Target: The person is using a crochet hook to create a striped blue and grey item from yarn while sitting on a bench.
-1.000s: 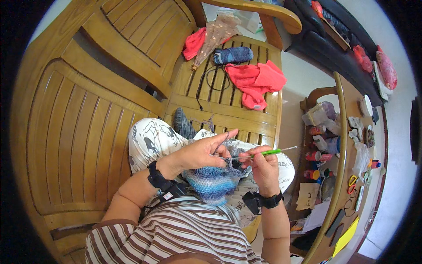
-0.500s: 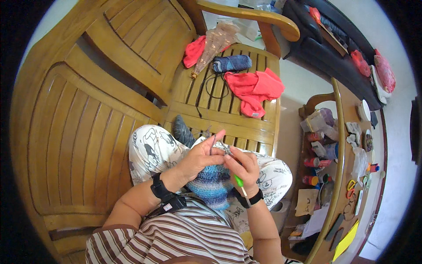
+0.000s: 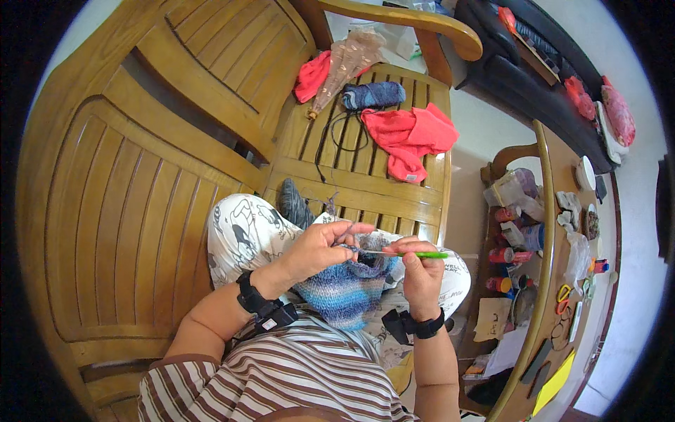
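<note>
A crocheted piece [image 3: 341, 292] in blue, white and grey-purple stripes hangs over my lap, its upper edge gathered under my hands. My left hand [image 3: 320, 247] pinches that edge, with the index finger stretched out and dark yarn running over it. In my right hand [image 3: 420, 278] is a crochet hook [image 3: 430, 254] with a green handle, held level between thumb and fingers. Its metal shaft points left and reaches the stitches beside my left fingertips. The hook's very tip is too small to make out. A loose strand of yarn [image 3: 329, 202] trails beyond my left hand.
On the wooden bench [image 3: 415, 214] ahead lie a blue yarn skein [image 3: 374, 96], a red cloth [image 3: 411, 137], a folded brown umbrella [image 3: 344, 67] and a dark cord [image 3: 323, 151]. A cluttered wooden table [image 3: 538, 169] stands to the right, scissors [image 3: 562, 299] on it.
My right hand has moved right and turned, swinging the hook from steeply slanted to nearly level. My left index finger has lowered to point rightward. More of the crocheted piece's upper edge shows.
</note>
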A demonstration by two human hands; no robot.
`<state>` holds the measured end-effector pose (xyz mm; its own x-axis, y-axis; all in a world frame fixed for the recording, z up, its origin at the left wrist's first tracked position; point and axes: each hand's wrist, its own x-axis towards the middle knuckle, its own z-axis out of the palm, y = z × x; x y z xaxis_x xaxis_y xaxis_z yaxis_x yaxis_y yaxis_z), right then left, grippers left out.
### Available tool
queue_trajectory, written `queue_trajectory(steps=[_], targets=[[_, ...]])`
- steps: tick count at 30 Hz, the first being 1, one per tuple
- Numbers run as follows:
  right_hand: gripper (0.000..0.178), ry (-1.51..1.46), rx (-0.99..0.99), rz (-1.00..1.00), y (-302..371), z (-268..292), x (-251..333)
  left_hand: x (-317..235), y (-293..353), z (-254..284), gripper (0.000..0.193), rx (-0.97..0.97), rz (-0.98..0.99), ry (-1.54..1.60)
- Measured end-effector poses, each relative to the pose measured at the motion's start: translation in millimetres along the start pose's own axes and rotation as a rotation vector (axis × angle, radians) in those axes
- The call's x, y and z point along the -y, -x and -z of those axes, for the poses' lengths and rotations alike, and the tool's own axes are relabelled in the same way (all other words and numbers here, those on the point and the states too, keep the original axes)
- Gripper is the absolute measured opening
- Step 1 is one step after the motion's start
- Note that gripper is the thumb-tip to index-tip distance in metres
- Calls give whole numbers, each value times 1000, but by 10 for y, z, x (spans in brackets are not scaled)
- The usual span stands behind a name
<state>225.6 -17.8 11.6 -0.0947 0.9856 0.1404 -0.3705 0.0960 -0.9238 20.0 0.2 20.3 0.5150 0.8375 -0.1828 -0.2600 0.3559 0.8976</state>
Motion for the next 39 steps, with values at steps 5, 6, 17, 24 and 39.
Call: queue_trajectory(steps=[5,6,17,24,39], targets=[[15,-280,-40,-245,18,-130,-59,95,-15,-106,59,-100,-134,-182],[15,-277,-41,-240,28,-168,-38,114,-26,-121,59,-96,-137,-181],[27,891,91,678,-106,-283,-176,161,-29,-160,75,-109,-135,173],[12,-238,-46,-234,-53,-88,-253,141,-7,-23,77,178,-35,269],[12,19,345,-235,-363,72,143,30,55,55,63,95,12,-23]])
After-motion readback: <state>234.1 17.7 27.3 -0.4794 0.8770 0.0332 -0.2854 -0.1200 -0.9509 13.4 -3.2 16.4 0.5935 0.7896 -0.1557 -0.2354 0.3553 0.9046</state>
